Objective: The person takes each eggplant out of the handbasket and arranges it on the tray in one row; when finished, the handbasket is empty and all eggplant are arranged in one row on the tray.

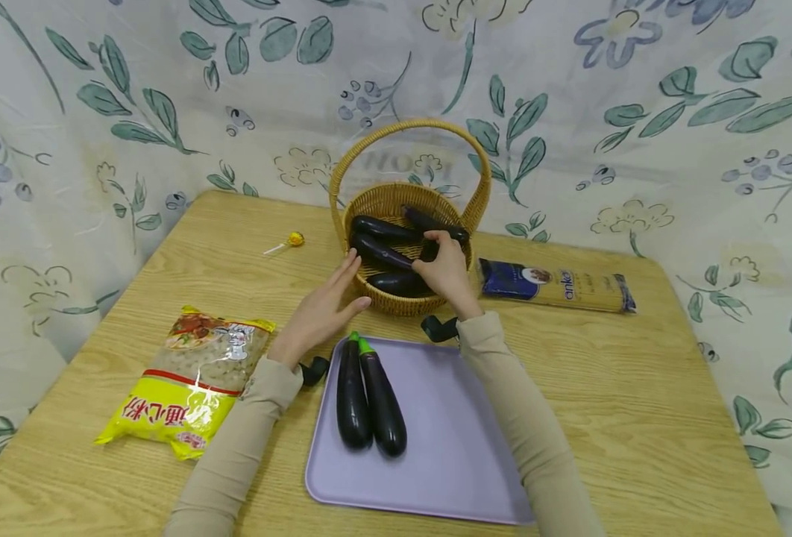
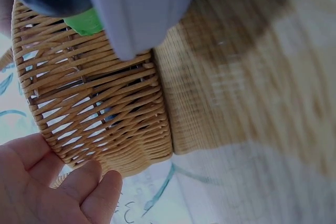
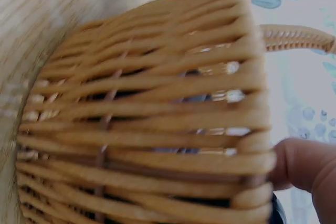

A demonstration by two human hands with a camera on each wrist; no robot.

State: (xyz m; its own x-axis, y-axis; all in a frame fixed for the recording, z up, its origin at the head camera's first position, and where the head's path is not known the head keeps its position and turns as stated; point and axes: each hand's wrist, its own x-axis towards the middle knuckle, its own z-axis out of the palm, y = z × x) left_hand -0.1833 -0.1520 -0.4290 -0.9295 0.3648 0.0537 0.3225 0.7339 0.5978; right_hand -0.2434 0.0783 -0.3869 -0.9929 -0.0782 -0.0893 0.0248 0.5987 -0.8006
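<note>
A wicker basket (image 1: 406,304) with a tall handle holds several dark eggplants (image 1: 379,251). My right hand (image 1: 448,270) reaches over its right front rim. Its thumb and curled fingers close about the end of an eggplant (image 1: 429,250), mostly hidden by the hand. My left hand (image 1: 318,313) touches the rim on the left with its fingers extended; in the left wrist view the same hand (image 2: 58,182) lies along the wicker edge. Two more eggplants (image 1: 382,403) with green stems lie side by side on the left part of a lilac tray (image 1: 456,447).
Left of the tray lies a yellow pasta bag (image 1: 188,380). A wrapped lollipop (image 1: 295,239) rests behind it, left of the basket. To the basket's right is a spaghetti pack (image 1: 557,285). A floral curtain (image 1: 396,67) hangs behind the wooden table (image 1: 638,418).
</note>
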